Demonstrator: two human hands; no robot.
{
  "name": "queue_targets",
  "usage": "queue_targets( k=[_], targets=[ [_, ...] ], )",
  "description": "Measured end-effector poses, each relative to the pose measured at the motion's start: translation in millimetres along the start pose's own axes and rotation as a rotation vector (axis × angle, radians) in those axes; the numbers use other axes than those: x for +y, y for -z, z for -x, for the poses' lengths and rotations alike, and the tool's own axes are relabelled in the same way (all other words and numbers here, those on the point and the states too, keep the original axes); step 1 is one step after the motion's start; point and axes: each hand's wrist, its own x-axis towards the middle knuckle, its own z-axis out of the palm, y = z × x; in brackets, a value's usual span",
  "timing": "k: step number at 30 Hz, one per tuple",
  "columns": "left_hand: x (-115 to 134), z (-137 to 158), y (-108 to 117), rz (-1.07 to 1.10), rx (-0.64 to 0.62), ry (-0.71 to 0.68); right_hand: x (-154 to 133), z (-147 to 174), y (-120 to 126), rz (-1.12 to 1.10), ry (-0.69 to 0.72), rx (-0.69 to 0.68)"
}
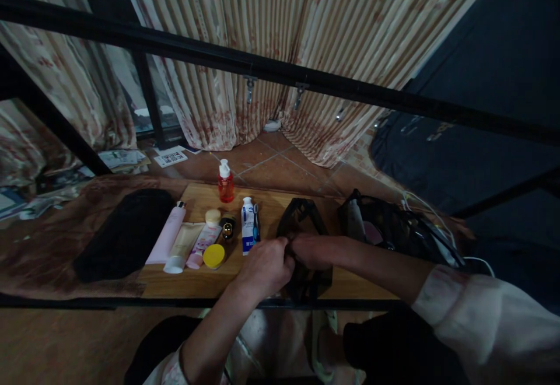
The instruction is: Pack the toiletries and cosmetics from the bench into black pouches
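Observation:
Both hands meet at a black mesh bag [306,283] lying on the wooden board. My left hand [268,265] is closed, its fingers pinching the bag's near left edge. From the other side my right hand [310,249] also grips the bag, its fingertips close to the left ones and partly hidden. Just left of the bag lie a blue-and-white toothpaste tube [247,221] and a toothbrush [255,224]. A round yellow-lidded container [214,255] sits near my left wrist.
Along the board [192,286] stand a red pump bottle [226,186], a pink bottle [166,236], a beige tube [184,248], a pink tube [203,245] and a small dark bottle [227,228]. A black pouch [126,233] lies left; a filled black mesh bag [389,221] right. A dark rail [280,70] crosses above.

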Motion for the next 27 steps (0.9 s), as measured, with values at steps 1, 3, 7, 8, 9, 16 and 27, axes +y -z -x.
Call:
queue_targets(
  k=[1, 3, 7, 8, 9, 16, 27],
  targets=[
    [0, 0, 0, -0.003, 0.001, 0.0, -1, 4, 2, 0.002, 0.015, 0.002],
    [0, 0, -2, -0.009, 0.004, -0.001, -3, 14, 7, -0.004, 0.067, 0.039],
    [-2, -1, -6, -0.024, 0.017, 0.009, -10, 38, 22, -0.092, 0.134, 0.188],
    [-2, -2, -7, -0.024, 0.022, 0.01, -12, 44, 26, -0.121, 0.127, 0.223],
    [-2, -2, -8, -0.023, 0.024, 0.007, -14, 49, 30, -0.143, 0.116, 0.254],
    [2, -2, -5, -0.023, 0.019, 0.006, -15, 63, 26, -0.019, 0.028, 0.322],
    [4, -6, -10, 0.027, -0.027, 0.004, 1, -2, -10, 0.05, -0.182, -0.022]
  ],
)
